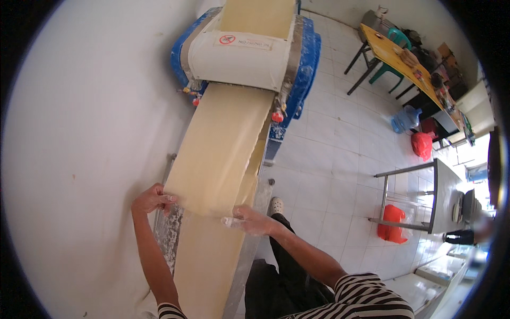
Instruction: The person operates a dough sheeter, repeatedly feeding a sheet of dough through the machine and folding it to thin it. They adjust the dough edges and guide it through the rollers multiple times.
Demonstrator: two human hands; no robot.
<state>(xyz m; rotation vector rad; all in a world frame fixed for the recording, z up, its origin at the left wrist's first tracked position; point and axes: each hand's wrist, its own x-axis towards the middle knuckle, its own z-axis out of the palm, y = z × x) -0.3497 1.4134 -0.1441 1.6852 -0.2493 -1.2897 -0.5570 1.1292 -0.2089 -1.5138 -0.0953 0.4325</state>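
A long, flat, pale yellow dough sheet [223, 143] slopes down from the big blue and white metal machine [239, 65]; in front of it, the bare, dusty left hand [154, 200] pinches one edge; the bare right hand [254, 220] is at the other, its grip too blurry to tell.

Upper garment: black-and-white striped shirt [380, 304] with short, matching sleeves [348, 283]. Lower garment: dark trousers [289, 288]. Visible footwear: pale, perforated clog [276, 205]. Hands [254, 221]: bare, fingers [169, 199] coated with powdery residue.
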